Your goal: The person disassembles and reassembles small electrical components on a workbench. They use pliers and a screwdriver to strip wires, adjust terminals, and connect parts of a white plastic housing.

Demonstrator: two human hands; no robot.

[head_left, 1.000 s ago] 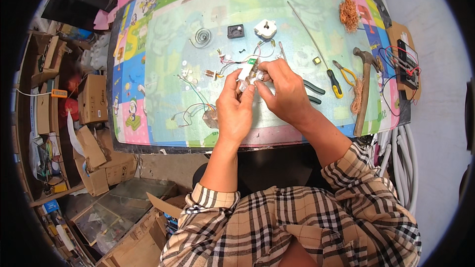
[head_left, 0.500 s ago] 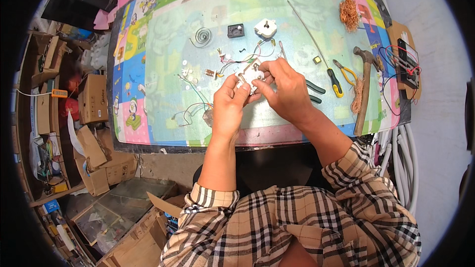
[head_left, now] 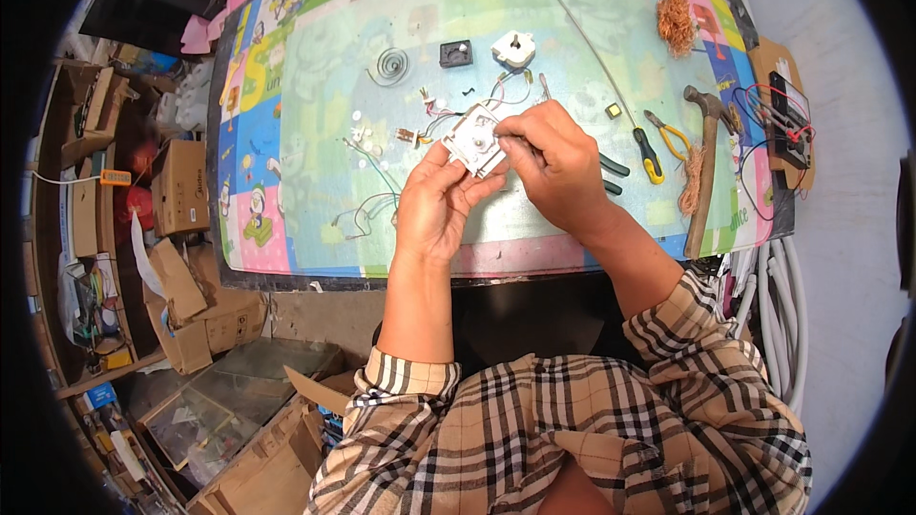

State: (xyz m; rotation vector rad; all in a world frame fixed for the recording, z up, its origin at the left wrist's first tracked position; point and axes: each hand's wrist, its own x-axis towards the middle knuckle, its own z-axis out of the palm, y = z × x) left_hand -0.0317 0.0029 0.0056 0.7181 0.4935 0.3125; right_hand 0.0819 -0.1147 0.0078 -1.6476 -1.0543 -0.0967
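Note:
My left hand (head_left: 429, 205) holds a white square plastic housing (head_left: 470, 141) by its lower left side, above the near middle of the table. Small metal parts show on the housing's open face. At its right edge is my right hand (head_left: 555, 167), thumb and fingers pinched together; what they hold, if anything, is hidden. Beyond the hands lie thin coloured wires (head_left: 448, 115) with connectors, a white round-cornered timer-like unit (head_left: 513, 51), a black square part (head_left: 456, 54) and a flat spiral spring (head_left: 389, 67). Small white round pieces (head_left: 360, 139) are scattered left of the housing.
To the right lie a long screwdriver (head_left: 648, 156), yellow-handled pliers (head_left: 671, 133), green-handled pliers (head_left: 614, 166), a hammer (head_left: 703, 172) and copper wire bundles (head_left: 676, 24). A multimeter (head_left: 790, 119) sits past the table's right edge. Cardboard boxes (head_left: 181, 189) and shelves stand at the left.
The housing now faces up in my left hand, more of it uncovered. My right hand has drawn back slightly to its right edge, and its fingers have closed into a pinch.

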